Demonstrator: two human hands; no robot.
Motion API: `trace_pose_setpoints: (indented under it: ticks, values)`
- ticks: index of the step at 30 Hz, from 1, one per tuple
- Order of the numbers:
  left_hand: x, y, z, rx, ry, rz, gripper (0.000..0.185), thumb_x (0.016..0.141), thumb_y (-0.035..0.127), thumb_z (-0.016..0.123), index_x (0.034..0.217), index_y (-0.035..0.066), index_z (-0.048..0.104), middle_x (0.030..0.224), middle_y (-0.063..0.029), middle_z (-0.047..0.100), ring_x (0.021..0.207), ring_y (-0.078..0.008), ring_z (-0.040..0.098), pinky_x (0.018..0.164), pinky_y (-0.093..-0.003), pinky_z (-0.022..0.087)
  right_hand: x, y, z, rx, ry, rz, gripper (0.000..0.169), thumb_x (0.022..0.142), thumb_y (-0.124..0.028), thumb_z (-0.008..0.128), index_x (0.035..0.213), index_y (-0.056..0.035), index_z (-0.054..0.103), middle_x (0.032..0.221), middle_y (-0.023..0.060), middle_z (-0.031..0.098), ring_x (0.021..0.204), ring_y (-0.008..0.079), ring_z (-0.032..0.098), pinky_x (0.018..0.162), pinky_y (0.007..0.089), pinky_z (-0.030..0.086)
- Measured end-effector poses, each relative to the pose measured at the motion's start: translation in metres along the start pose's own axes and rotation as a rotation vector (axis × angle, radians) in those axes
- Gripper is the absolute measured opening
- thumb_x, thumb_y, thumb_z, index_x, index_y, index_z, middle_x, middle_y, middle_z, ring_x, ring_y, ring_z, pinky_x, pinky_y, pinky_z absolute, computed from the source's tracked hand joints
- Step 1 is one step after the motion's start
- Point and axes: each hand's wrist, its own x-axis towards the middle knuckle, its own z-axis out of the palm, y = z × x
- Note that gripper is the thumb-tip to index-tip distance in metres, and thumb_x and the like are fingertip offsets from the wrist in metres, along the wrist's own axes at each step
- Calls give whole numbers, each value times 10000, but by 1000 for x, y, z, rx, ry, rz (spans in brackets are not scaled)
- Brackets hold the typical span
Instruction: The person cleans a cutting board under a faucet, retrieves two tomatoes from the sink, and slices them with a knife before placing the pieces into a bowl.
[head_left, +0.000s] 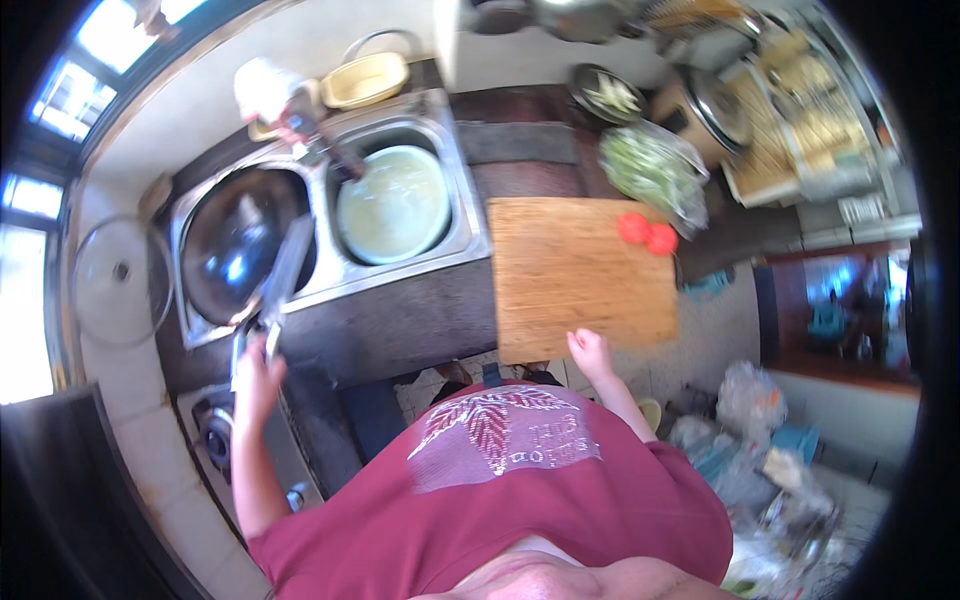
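Observation:
My left hand (259, 375), at the left, is closed around the handle end of a kitchen knife (289, 262). The broad blade points away from me over the near edge of a dark wok (240, 247) in the left sink basin. Blur hides the exact grip and the metal parts beside the fingers. My right hand (591, 354) has its fingers curled, with nothing visible in it. It is at the near edge of a wooden cutting board (577, 277). Two red tomatoes (647, 234) lie side by side near the board's far right corner.
A pale basin of water (394, 202) fills the right sink basin below the faucet (341, 157). Bagged green vegetables (649, 165), a dark bowl of pale pieces (611, 94) and a rice cooker (701, 112) stand behind the board. A glass lid (120, 281) leans left; a stove (225, 442) sits nearer.

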Motion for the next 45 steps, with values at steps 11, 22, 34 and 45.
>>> trace_pose_setpoints:
  ticks: [11, 22, 34, 45]
  values:
    - [-39, 263, 341, 91, -2, 306, 386, 780, 153, 564, 1136, 39, 464, 812, -213, 605, 679, -381, 601, 593, -470, 485, -22, 129, -89, 219, -4, 50, 328, 797, -250, 589, 586, -29, 468, 538, 162, 502, 475, 344, 482, 444, 414, 348]
    - [-52, 316, 418, 250, 179, 160, 336, 760, 231, 643, 984, 41, 478, 962, -174, 485, 724, -367, 574, 586, -442, 483, -50, 266, -152, 346, -82, 176, 189, 721, -132, 566, 631, -6, 459, 578, 183, 508, 492, 336, 467, 480, 407, 379]
    - [-59, 449, 419, 127, 641, 510, 329, 822, 89, 575, 1139, 48, 497, 1126, -184, 414, 598, -189, 567, 511, -293, 471, 21, 429, -225, 368, 303, 319, 138, 727, -87, 588, 681, -9, 484, 595, 84, 531, 515, 185, 507, 483, 325, 407]
    - [-17, 964, 727, -481, -88, 1082, 671, 721, 169, 689, 1281, 12, 354, 1194, -206, 453, 1125, -341, 430, 947, -384, 358, 45, 627, -424, 620, -107, 303, 260, 863, -200, 527, 710, 0, 592, 627, 37, 576, 572, 105, 521, 548, 254, 423]
